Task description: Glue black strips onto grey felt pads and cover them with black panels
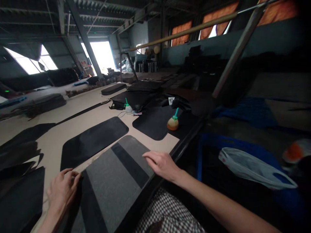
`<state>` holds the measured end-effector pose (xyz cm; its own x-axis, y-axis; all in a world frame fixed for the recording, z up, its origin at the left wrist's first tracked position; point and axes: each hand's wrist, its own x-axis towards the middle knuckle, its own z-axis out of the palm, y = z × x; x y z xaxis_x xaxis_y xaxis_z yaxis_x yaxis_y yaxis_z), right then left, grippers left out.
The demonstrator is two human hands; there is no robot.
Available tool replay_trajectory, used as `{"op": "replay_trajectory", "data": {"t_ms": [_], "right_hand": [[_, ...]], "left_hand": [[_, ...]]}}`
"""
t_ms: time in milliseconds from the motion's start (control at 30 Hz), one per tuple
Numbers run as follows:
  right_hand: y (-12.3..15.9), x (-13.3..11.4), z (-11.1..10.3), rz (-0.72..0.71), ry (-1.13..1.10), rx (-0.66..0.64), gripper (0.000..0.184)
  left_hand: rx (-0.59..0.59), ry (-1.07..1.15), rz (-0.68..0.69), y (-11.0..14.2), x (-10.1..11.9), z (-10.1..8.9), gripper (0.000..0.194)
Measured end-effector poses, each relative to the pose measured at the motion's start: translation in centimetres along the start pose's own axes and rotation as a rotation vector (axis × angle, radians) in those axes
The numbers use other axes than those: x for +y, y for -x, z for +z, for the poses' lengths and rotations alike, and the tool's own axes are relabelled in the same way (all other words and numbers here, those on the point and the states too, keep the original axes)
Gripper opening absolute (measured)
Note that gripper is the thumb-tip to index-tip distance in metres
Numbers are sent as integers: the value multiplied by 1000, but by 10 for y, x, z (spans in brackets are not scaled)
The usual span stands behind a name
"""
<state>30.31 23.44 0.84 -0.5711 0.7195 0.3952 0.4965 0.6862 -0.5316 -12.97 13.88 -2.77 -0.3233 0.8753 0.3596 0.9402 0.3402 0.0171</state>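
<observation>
A grey mat with dark stripes [114,181] lies on the beige worktable [55,139] right in front of me. My left hand [62,189] rests on the mat's left edge with its fingers curled over the border. My right hand [161,163] lies flat on the mat's right edge, fingers stretched out toward the left. Beyond the mat sits a black rounded mat [92,140] and another black mat [155,121] further right.
An orange glue bottle with a green nozzle [173,122] and a white one [128,108] stand on the table. Black mat pieces [21,191] lie at the left. A blue crate [233,145] with a white plastic bag [252,168] sits at the right.
</observation>
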Motion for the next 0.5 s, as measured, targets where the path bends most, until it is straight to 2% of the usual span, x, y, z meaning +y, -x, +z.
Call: {"op": "replay_trajectory", "data": {"t_ms": [100,200,267,333,400,433,500], "right_hand": [[1,56,-36,185,194,75,22],[9,106,-62,476,226,295,15],[12,139,-72,599,215,464,32],[9,169,-74,624,201,538,59],[-1,193,-71,590,168,524,82],[-8,201,-69,566,148,507,89],[-21,212,-64,524,115,483,91]], "left_hand": [[50,8,37,-7,17,-15,45],[89,106,127,-11,42,-23,43],[110,188,218,-15,63,-24,41],[128,259,295,-20,86,-25,41],[126,332,349,-26,113,-26,39],[109,372,370,-29,127,-27,37],[40,449,401,-36,158,-28,32]]}}
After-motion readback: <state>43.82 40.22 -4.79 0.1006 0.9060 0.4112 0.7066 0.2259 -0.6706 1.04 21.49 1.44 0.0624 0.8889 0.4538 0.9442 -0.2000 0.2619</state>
